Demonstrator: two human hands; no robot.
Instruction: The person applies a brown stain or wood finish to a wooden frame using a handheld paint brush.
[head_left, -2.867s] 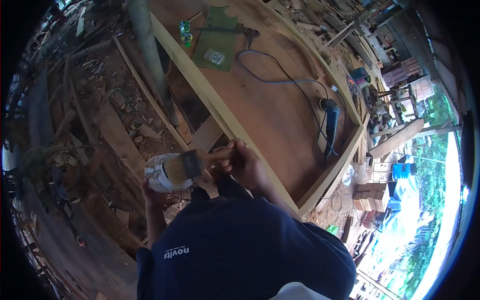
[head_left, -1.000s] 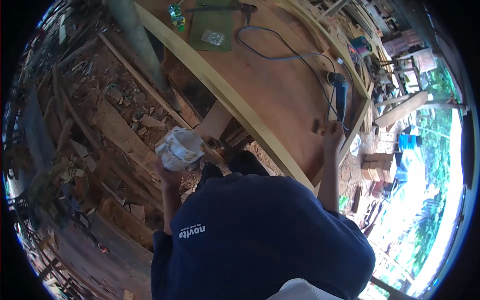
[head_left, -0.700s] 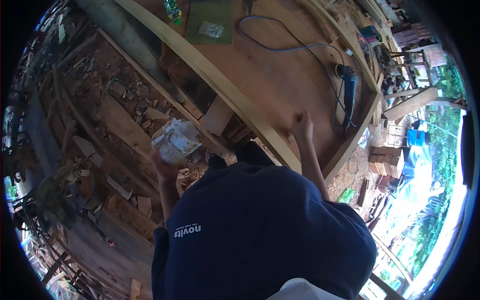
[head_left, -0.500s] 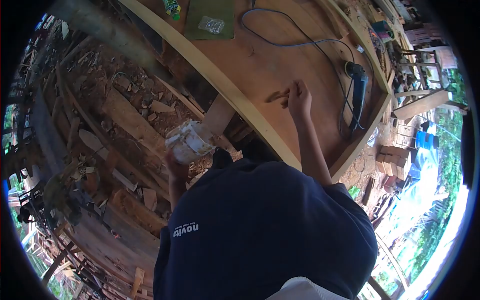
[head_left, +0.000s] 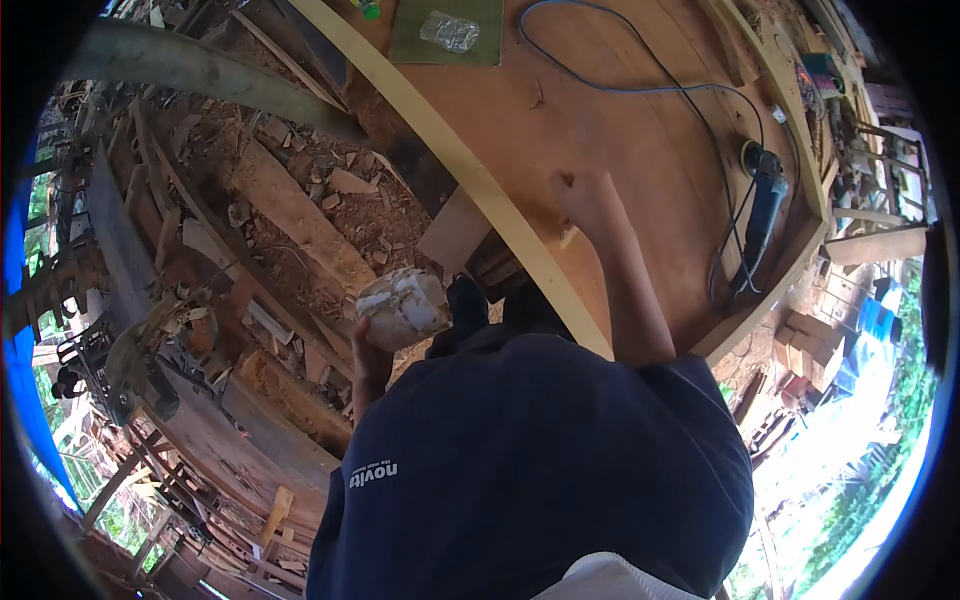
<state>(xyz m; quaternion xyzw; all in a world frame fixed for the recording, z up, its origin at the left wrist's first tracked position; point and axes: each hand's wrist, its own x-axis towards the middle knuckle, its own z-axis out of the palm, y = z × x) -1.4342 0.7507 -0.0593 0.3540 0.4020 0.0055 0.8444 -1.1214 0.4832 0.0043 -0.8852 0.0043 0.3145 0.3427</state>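
Note:
My left hand point(head_left: 371, 352) grips the side of a stained white tub point(head_left: 402, 310), holding it tilted beside the wooden panel's edge strip. Dried material is smeared over the tub's outside. Over the brown wooden panel point(head_left: 640, 130), my right hand point(head_left: 588, 200) hangs low with its fingers curled together. Whatever may be between those fingers is hidden. A pale raised wooden strip point(head_left: 470, 180) borders the panel on the side nearest the tub.
On the panel's right lies an angle grinder point(head_left: 763, 205) with its looping cord point(head_left: 625, 87). A clear plastic wrapper point(head_left: 450, 32) rests on a green sheet point(head_left: 420, 52) at the back. Wood scraps point(head_left: 345, 183) litter the ground at left, under a round pole point(head_left: 215, 75).
The tub has turned in my left hand and sits slightly right of before. My right hand has moved a little down and its fingers point further left. The whole view has shifted.

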